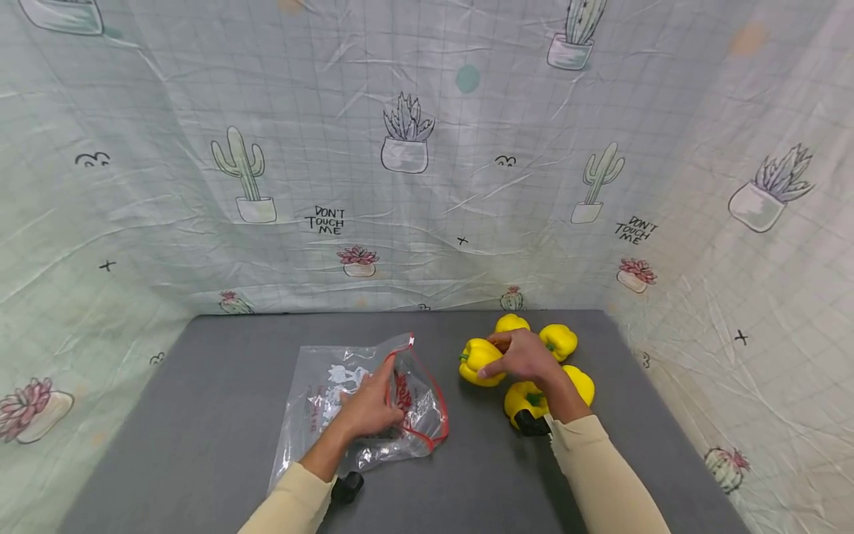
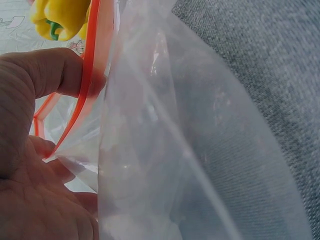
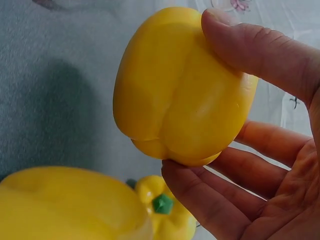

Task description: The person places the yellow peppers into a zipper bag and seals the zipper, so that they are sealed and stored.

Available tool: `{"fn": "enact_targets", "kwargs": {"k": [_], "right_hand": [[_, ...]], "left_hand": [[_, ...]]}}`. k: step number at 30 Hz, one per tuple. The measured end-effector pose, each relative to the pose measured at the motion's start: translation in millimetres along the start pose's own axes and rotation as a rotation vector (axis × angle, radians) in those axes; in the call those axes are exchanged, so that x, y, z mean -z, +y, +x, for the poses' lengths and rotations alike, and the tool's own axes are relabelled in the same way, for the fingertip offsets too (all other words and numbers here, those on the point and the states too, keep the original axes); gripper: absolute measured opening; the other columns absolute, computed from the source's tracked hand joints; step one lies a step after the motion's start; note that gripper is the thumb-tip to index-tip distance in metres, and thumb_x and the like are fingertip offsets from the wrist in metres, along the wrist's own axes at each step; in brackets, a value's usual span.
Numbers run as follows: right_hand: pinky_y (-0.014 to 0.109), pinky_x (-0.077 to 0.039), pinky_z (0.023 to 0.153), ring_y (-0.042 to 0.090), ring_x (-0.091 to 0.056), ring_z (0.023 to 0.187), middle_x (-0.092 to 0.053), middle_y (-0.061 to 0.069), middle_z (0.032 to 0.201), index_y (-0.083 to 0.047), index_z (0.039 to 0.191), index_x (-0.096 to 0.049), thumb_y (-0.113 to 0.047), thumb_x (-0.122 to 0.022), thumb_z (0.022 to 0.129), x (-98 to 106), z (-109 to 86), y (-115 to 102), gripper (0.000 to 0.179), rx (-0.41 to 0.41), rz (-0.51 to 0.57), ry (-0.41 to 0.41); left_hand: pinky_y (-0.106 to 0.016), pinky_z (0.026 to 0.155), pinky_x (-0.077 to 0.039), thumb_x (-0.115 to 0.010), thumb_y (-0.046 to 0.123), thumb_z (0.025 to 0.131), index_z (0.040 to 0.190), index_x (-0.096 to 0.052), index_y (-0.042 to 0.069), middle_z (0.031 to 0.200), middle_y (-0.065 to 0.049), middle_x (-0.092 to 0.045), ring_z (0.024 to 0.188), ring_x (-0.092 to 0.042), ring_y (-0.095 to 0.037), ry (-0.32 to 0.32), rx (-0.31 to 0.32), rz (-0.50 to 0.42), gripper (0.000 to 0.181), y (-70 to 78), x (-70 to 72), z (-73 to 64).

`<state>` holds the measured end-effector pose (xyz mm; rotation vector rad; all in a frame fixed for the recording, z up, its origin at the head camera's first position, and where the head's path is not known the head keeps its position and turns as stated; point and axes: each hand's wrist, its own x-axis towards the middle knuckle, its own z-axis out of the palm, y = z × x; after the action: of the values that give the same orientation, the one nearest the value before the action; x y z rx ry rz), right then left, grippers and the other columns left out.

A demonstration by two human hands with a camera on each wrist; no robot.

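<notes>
My right hand (image 1: 527,357) grips a yellow bell pepper (image 1: 480,362) between thumb and fingers. In the right wrist view this pepper (image 3: 180,90) is held up off the table, its shadow falling on the surface. A clear plastic zip bag (image 1: 303,411) with a red zip edge lies to its left, printed in white and red. My left hand (image 1: 370,406) holds the bag's mouth spread apart. Up close in the left wrist view, the thumb hooks over the red zip edge (image 2: 90,55), and some fingertips are hidden by the plastic.
Several more yellow bell peppers cluster around my right hand and forearm: one at the back (image 1: 511,322), one at the back right (image 1: 559,340), one in front (image 1: 523,400). Patterned cloth (image 1: 427,222) walls the grey table (image 1: 200,437) at the back and sides.
</notes>
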<state>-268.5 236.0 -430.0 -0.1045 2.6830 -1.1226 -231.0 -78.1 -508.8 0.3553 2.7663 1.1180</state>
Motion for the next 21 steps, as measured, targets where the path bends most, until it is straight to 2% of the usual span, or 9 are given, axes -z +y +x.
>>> {"fn": "enact_targets", "kwargs": {"k": [21], "right_hand": [[0.043,-0.059,0.095,0.023,-0.069,0.107,-0.073,0.013,0.13,-0.003,0.137,-0.067,-0.029,-0.095,0.073,-8,-8.1,-16,0.074,0.069,0.005,-0.003]], "left_hand": [[-0.095,0.103,-0.006,-0.08,0.02,0.07,0.167,-0.023,0.021,0.171,-0.008,-0.035,0.152,-0.024,-0.062,-0.015,0.031,0.007,0.112,0.5,0.1,-0.2]]}}
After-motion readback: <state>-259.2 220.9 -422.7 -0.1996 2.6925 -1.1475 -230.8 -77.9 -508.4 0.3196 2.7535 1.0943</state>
